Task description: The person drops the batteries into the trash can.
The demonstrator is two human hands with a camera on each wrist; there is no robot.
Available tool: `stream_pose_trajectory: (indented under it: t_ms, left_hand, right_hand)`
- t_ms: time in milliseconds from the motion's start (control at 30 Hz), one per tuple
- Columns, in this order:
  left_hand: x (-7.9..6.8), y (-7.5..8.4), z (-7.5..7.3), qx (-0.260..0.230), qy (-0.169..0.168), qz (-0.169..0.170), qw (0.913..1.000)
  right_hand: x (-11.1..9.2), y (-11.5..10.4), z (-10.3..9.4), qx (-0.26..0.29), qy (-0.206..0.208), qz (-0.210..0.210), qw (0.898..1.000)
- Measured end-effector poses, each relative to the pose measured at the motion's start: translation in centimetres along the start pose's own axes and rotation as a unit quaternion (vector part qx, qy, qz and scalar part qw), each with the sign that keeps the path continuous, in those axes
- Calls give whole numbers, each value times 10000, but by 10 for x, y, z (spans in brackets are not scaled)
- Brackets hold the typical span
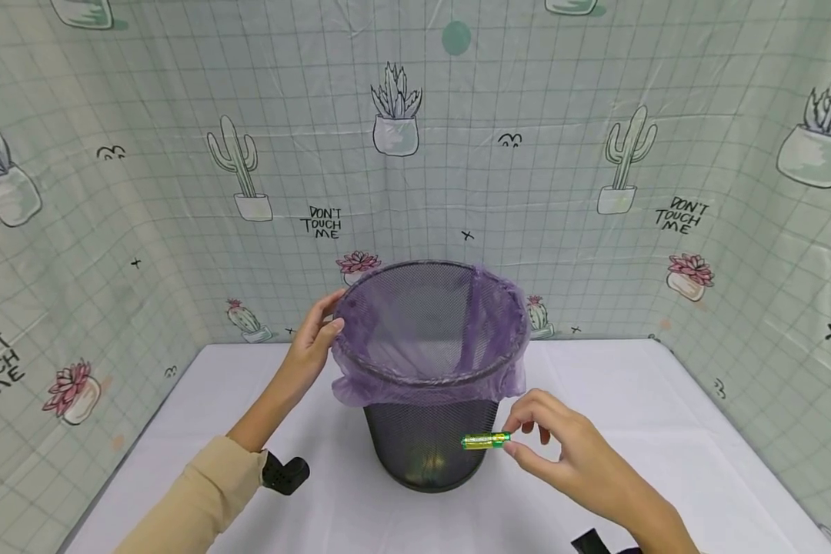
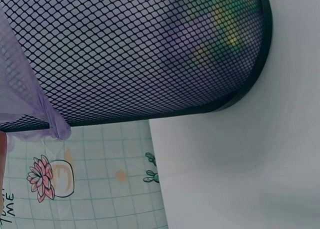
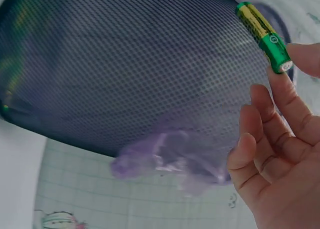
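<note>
A black mesh wastebasket [image 1: 422,446] stands upright on the white table, lined with a purple plastic bag [image 1: 360,388] folded over its rim. At the left of that rim, my left hand [image 1: 313,332] holds on, with the thumb on the near side. My right hand [image 1: 568,450] pinches one end of a green and yellow battery [image 1: 485,441] between thumb and index finger. The battery lies level in front of the basket's lower right side, below the rim. In the right wrist view, the other fingers are curled apart from the battery [image 3: 264,38].
Through the mesh, blurred green and yellow shapes [image 2: 230,26] show low in the basket. A patterned cloth wall [image 1: 457,185] rises behind the white table [image 1: 595,385] and along both sides. Black wrist straps [image 1: 285,473] are on both arms.
</note>
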State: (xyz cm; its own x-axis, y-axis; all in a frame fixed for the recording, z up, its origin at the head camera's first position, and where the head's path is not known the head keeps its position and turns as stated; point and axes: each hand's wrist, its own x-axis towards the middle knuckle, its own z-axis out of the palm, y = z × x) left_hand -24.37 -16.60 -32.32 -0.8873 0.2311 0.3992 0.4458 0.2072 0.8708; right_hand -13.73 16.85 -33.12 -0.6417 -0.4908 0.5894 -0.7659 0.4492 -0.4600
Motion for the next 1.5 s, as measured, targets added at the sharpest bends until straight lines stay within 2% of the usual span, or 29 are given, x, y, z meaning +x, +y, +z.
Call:
stream_pose_trajectory:
  t_ms: [133, 467, 600, 733, 933, 1200, 1367, 1500]
  left_hand:
    - [0, 0, 0, -5, -20, -15, 10000]
    - [-3, -1, 1, -84, -24, -30, 10000]
    - [-2, -2, 0, 30, -10, -10, 10000]
    - [0, -1, 0, 94, 5, 1, 10000]
    - [-1, -1, 0, 56, -19, -36, 10000]
    - [0, -1, 1, 9, -30, 22, 10000]
    - [0, -1, 0, 65, -48, 19, 10000]
    - [1, -1, 0, 107, -15, -15, 9999]
  right_hand:
    - [13, -6, -15, -190, 107, 85, 9997]
    - [51, -18, -40, -574, 727, -131, 9956]
    - [67, -22, -43, -665, 931, -71, 9934]
    - [78, -22, -37, -848, 900, 0, 9923]
    - [79, -19, -24, -1140, 527, 83, 9920]
    - [73, -15, -20, -1243, 373, 256, 9912]
    - [71, -12, -21, -1299, 406, 379, 9900]
    - [69, -10, -20, -1313, 511, 324, 9895]
